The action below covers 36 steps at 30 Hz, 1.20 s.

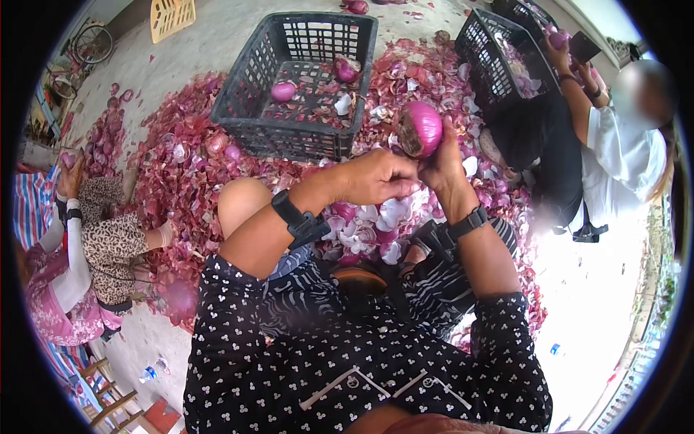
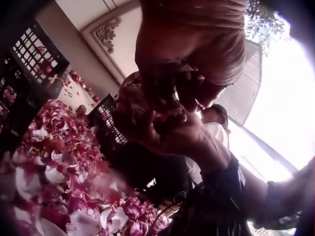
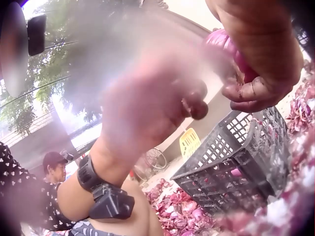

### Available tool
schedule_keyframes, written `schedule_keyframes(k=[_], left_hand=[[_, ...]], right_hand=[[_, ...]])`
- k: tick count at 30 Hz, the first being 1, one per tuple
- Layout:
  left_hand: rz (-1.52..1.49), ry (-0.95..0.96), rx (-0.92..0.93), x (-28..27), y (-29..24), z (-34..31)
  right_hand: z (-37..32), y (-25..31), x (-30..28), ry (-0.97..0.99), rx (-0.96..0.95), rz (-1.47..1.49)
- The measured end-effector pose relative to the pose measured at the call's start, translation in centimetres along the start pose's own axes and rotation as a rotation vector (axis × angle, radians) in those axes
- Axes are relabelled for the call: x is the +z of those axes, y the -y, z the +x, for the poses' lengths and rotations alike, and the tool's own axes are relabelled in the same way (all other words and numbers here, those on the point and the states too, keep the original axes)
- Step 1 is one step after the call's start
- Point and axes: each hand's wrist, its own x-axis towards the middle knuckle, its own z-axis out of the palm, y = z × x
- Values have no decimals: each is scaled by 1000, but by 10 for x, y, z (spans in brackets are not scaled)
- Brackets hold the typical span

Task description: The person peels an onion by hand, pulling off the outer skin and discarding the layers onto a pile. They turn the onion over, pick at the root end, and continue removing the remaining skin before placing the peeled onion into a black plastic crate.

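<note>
My right hand point(image 1: 444, 160) grips a purple onion point(image 1: 421, 129), holding it up in front of me over the heap of peels. Brown dry skin and a root patch show on the onion's left side. Close beside it, my left hand point(image 1: 379, 177) has its fingers curled, with fingertips right at the right hand below the onion; I see nothing held in them. In the right wrist view the left hand point(image 3: 147, 103) is blurred and apart from the onion point(image 3: 229, 51). In the left wrist view the left hand point(image 2: 192, 44) hangs over the right hand point(image 2: 172, 132), both in shadow.
A black plastic crate point(image 1: 289, 134) with a few onions stands ahead on a wide heap of onion skins point(image 1: 173, 166). Another black crate point(image 1: 499, 61) is by a person in white point(image 1: 622, 152) at right. At left sits a person in leopard-print trousers point(image 1: 112, 246), near piled onions point(image 1: 108, 137).
</note>
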Motion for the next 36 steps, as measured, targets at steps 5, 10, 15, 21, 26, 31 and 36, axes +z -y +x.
schedule_keyframes(k=[5,10,15,21,26,31,36], left_hand=[[225,-509,162,-7,25,1],[-84,-700,-200,-13,19,-1],[44,-773,-47,-11,11,1],[173,-784,-69,-5,10,5],[242,-783,-128,-2,9,5],[225,-770,-166,-4,8,4],[266,-786,-120,-3,7,4]], right_hand=[[-7,5,3,19,23,17],[-11,7,1,125,66,11],[-19,6,16,77,40,26],[-16,2,14,102,25,-1],[-17,-3,17,95,16,39],[-19,-7,16,94,23,6],[-13,-10,9,70,-15,-43]])
